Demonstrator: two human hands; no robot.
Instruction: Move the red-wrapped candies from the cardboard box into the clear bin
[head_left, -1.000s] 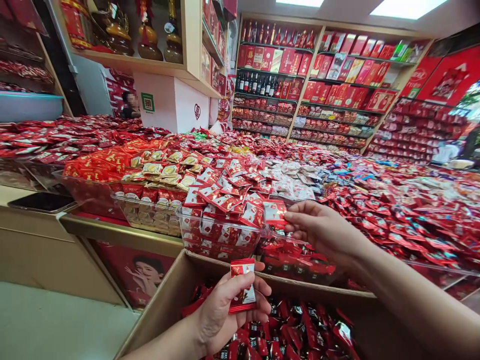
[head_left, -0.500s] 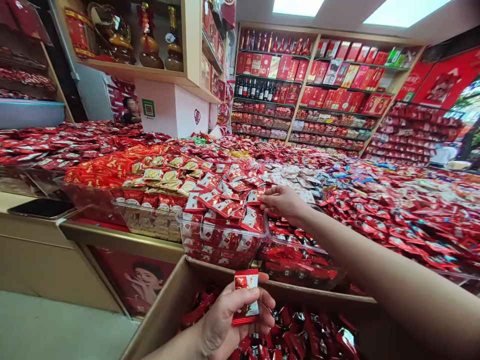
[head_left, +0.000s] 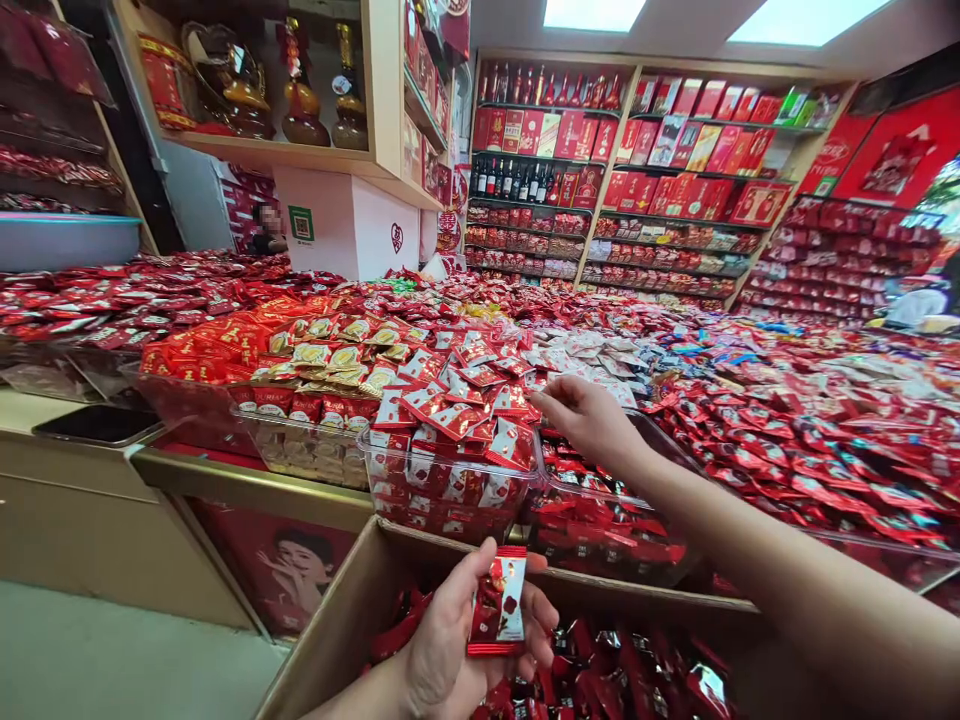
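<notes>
My left hand (head_left: 457,630) cradles a small red-and-white wrapped candy (head_left: 499,600) in its palm, above an open cardboard box. The fingers curl behind the packet and the thumb stands up along its left side. My right hand (head_left: 592,420) reaches over the right edge of a heap of matching candies (head_left: 457,395), piled above the rim of a clear plastic bin (head_left: 450,465). Its thumb and forefinger are slightly apart beside the heap; the other fingers are partly hidden, and I see no packet between them.
The cardboard box (head_left: 330,620) holds dark red packets (head_left: 600,660). A bin of dark red packets (head_left: 600,520) stands beneath my right forearm. Left are bins of durian candies (head_left: 337,360) and orange-red packets (head_left: 199,350). A dark phone-like slab (head_left: 97,425) lies on the counter.
My right hand has drawn back slightly to the right from the heap's edge. My left thumb has lifted off the candy's face, which shows more fully now. The view has shifted a little.
</notes>
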